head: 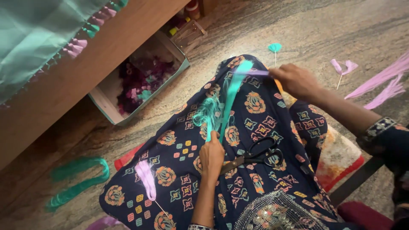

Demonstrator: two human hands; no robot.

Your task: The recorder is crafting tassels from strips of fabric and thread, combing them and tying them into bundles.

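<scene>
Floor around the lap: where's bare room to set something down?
Free: floor at the top, between the teal tassel and the pink tassel; also the strip between the box and the knee. Crowded: the lap, with scissors, teal thread stretched between the left hand and right hand.

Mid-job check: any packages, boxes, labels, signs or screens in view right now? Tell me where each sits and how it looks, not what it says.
Open rectangular cardboard box with pale teal walls: on the stone floor upper left, partly under the wooden bench edge, filled with purple, pink and teal thread scraps.
Small clear plastic case: on the floor just beyond the box, near the top; contents unclear.
No labels, signs or screens show.
</scene>
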